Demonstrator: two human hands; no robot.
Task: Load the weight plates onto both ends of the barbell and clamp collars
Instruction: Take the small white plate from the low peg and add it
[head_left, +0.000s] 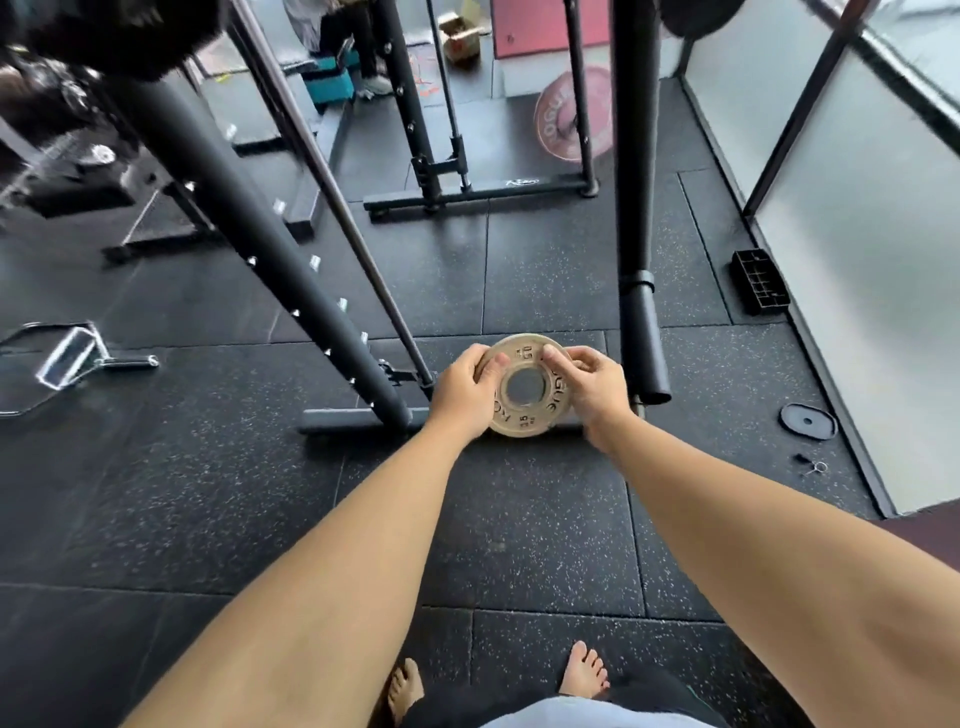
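I hold a small pale round weight plate (524, 387) with a centre hole out in front of me at about waist height. My left hand (462, 389) grips its left rim, thumb on the face. My right hand (592, 384) grips its right rim, thumb near the top. Just right of the plate a black barbell sleeve (649, 343) points toward me, and its end is bare. The bar's shaft (635, 156) runs away and up from there. A small black plate (808, 422) lies flat on the floor at the right.
A black rack upright (249, 249) slants across the left, its foot (358, 418) just beyond my left hand. A pink bumper plate (563, 117) leans at the back. A black crate (759, 281) and a small clip (815, 466) lie by the right glass wall. My bare feet (498, 686) stand on rubber flooring.
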